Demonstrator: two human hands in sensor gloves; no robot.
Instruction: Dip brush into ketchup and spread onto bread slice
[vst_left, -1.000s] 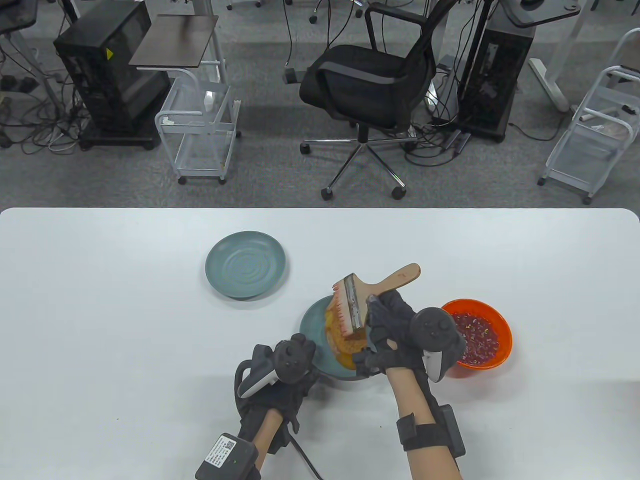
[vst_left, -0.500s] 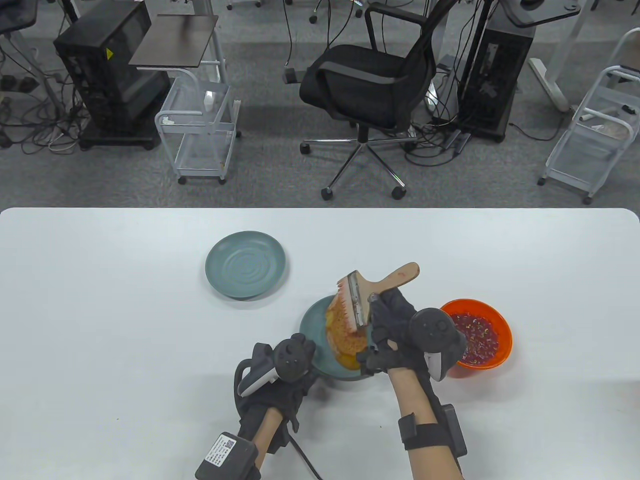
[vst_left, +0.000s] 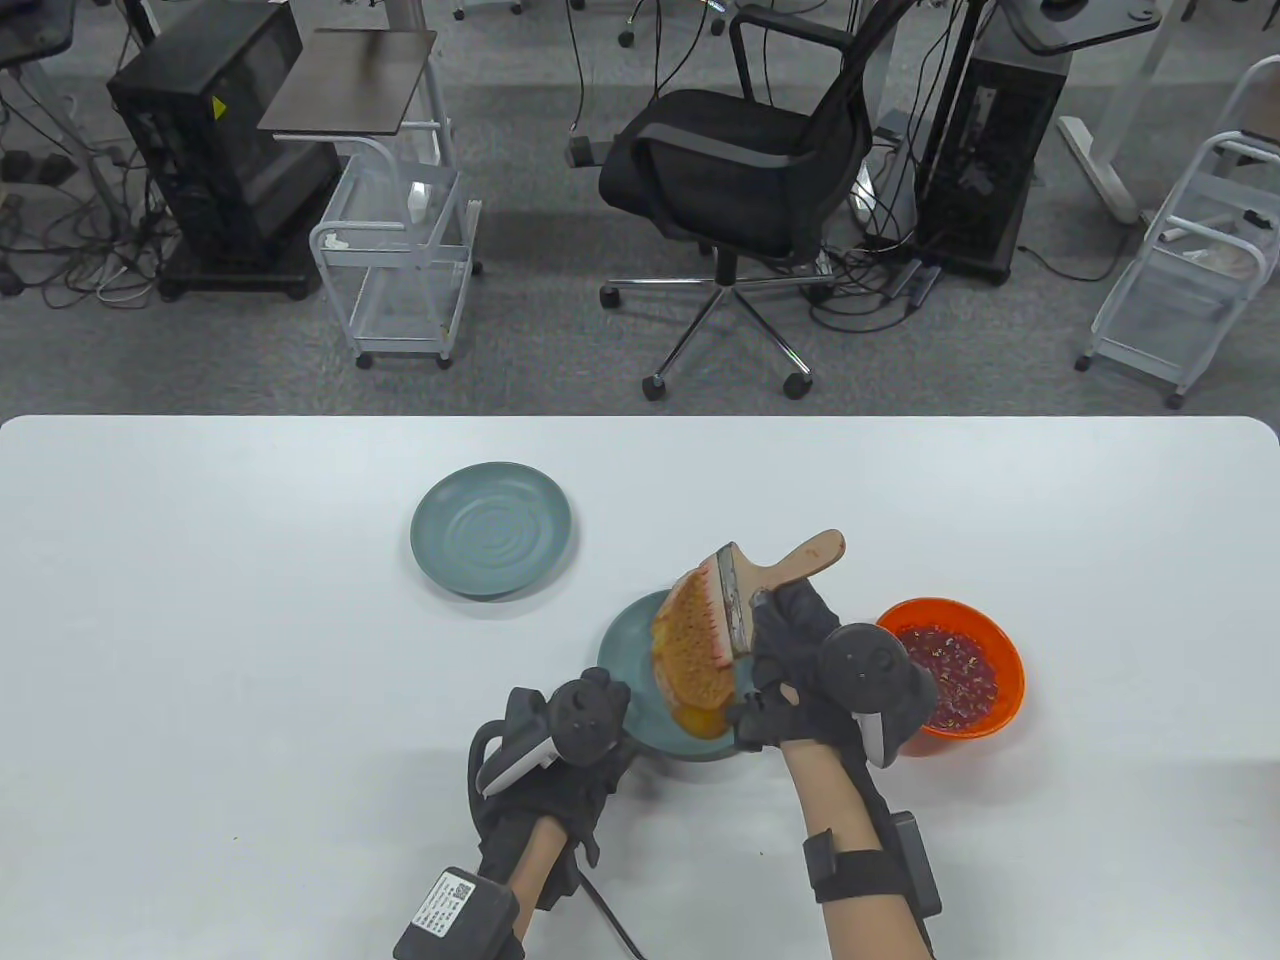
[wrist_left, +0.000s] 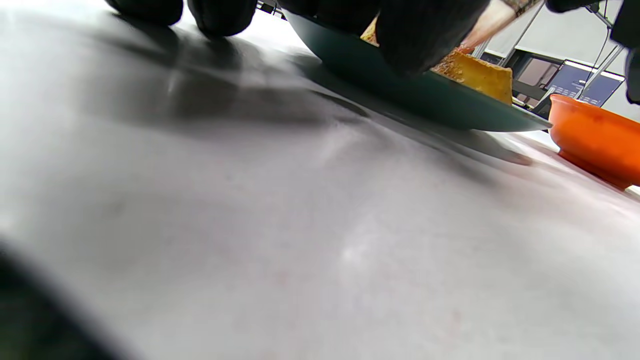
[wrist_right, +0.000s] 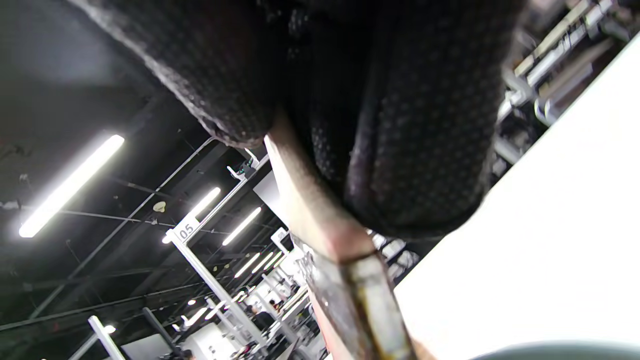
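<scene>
On the white worktop (vst_left: 200, 620), the right hand (vst_left: 815, 680) grips the wooden handle of a wide brush (vst_left: 745, 590), its fingers (wrist_right: 410, 150) wrapped around the handle just behind the metal ferrule. The brush's red-stained bristles lie against the far right part of the bread slice (vst_left: 690, 650), with the handle pointing toward two o'clock. The slice, reddish on top and yellow at its near edge, sits on a teal plate (vst_left: 622, 640) at the middle of the worktop. The left hand (vst_left: 565, 745) rests at the plate's seven o'clock edge; in the left wrist view a gloved finger (wrist_left: 425, 35) lies over the rim against the bread while others touch the worktop beside it, so the hand is steadying the plate rather than closed around it. An orange bowl (vst_left: 1000, 660) of dark red ketchup stands just beside the plate at its three o'clock, partly hidden by the right hand's tracker. A second teal plate (vst_left: 490, 528) lies apart at ten o'clock.
</scene>
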